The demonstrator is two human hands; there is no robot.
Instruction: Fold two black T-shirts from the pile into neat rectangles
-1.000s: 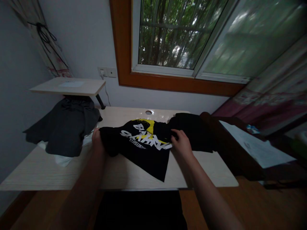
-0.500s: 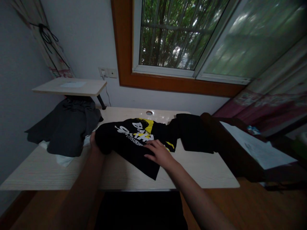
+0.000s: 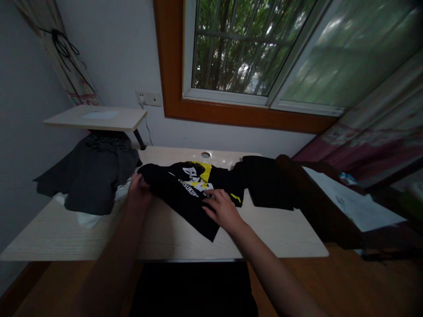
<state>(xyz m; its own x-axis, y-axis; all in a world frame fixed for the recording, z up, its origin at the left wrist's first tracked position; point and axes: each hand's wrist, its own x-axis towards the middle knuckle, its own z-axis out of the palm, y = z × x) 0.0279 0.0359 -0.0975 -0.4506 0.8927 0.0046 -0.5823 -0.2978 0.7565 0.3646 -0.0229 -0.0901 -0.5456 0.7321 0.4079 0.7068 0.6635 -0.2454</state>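
Observation:
A black T-shirt [image 3: 185,207] with white lettering and a yellow patch lies partly folded on the pale wooden desk [image 3: 271,240]. My left hand [image 3: 139,190] grips its left end, with the fingers closed around the dark cloth. Across the shirt's right part rests my right hand [image 3: 222,208], its fingers slightly bent and apart, touching the fabric beside the print. One corner of the shirt points toward the desk's front edge, below my right hand.
To the left, a dark grey garment [image 3: 95,176] lies over some white cloth [image 3: 88,219], partly beneath a small raised shelf [image 3: 99,118]. A folded black garment [image 3: 267,182] sits at the right. Beyond it, paper [image 3: 350,200] rests on a dark brown surface.
The shirt's left end has been drawn in and flattened, and its lower part now covers some of the white lettering. My left hand has moved slightly right; my right hand has barely shifted.

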